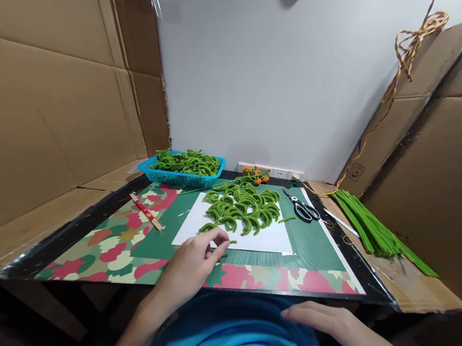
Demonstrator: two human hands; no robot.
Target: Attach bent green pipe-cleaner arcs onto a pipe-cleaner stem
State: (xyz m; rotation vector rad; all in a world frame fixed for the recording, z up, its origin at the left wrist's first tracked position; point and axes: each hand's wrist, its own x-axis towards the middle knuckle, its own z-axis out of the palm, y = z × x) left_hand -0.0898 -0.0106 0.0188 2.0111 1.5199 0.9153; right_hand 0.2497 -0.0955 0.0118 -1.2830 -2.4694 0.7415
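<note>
Right hand point(345, 336) hung loosely open by the blue cloth point(232, 336) | left hand point(198, 253) — there — pinched a short green piece point(233, 242) | white paper point(262, 245) beneath

The lone head camera sits above the person's lap, looking forward and down across the near tabletop point(150, 242) toward the wall point(242, 84) at twelve o'clock.

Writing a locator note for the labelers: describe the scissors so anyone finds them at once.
On the green mat, look right of the white sheet. The scissors lie there, black-handled, blades pointing away and left, unlike the plain green stems further right.
</note>
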